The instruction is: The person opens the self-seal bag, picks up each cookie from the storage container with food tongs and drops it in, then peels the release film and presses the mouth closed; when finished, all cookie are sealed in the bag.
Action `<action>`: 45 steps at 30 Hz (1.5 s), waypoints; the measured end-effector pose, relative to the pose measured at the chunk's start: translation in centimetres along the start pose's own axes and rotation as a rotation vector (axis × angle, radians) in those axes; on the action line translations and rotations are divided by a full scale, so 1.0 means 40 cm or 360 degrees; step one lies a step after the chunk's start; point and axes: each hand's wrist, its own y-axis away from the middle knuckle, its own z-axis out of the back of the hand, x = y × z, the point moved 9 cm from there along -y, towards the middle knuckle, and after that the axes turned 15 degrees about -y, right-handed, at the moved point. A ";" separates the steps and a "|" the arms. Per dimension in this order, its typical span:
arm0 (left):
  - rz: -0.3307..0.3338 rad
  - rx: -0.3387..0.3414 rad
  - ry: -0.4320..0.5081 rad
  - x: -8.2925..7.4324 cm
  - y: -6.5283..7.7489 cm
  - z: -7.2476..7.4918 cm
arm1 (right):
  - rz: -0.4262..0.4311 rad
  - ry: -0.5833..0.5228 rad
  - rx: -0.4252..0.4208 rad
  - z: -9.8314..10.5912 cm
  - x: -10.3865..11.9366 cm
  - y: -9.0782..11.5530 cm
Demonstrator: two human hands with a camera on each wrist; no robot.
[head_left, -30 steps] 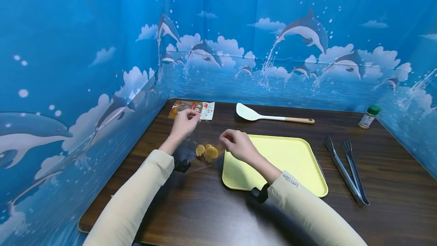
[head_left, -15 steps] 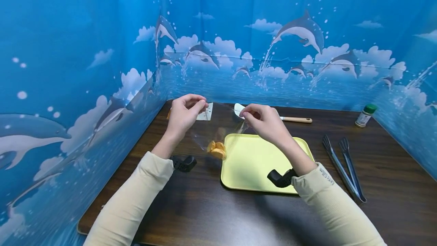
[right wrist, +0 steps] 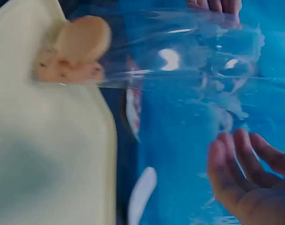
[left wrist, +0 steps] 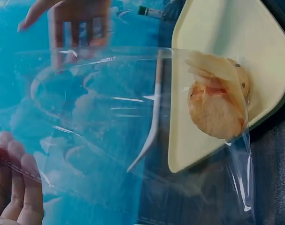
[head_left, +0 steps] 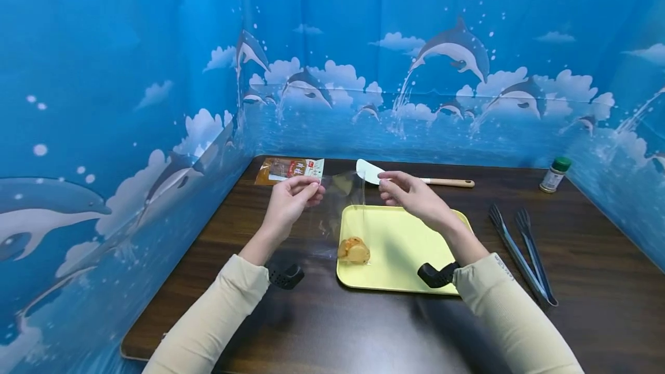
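A clear plastic bag [head_left: 331, 221] hangs upright from my left hand [head_left: 290, 205], which pinches its top edge between thumb and fingers. Several round, golden potato-chip-like slices [head_left: 354, 251] lie gathered at the bottom of the bag, over the left edge of the yellow tray [head_left: 410, 253]. In the left wrist view the slices [left wrist: 219, 105] overlap one another and carry dark specks. My right hand [head_left: 418, 199] is beside the bag's other side, apart from it, its fingers loosely bent and holding nothing. In the right wrist view a gap shows between its fingertips [right wrist: 241, 136] and the bag [right wrist: 180, 49].
Behind the hands lie a brown printed food packet [head_left: 283, 171] and a pale turner [head_left: 448, 182] with a wooden handle. Metal tongs [head_left: 530, 264] lie right of the tray, and a green-capped seasoning bottle [head_left: 555, 175] stands at the back right. A dolphin-print curtain [head_left: 363, 45] borders the dark table.
Both hands lifted the bag from the table and moved it right to the tray's left edge, the slices sliding together. The right hand has since let go of the bag.
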 end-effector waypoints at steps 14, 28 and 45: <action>-0.0210 0.0159 -0.0155 0.014 0.007 -0.017 | 0.0209 0.0078 -0.0320 -0.044 -0.024 -0.015; -0.0469 -0.0005 -0.0258 0.026 -0.022 0.032 | 0.0324 -0.0373 -0.0479 0.004 -0.050 0.003; -0.0870 -0.0016 -0.0626 -0.005 -0.010 0.045 | 0.0460 -0.0474 -0.0296 0.010 -0.070 -0.011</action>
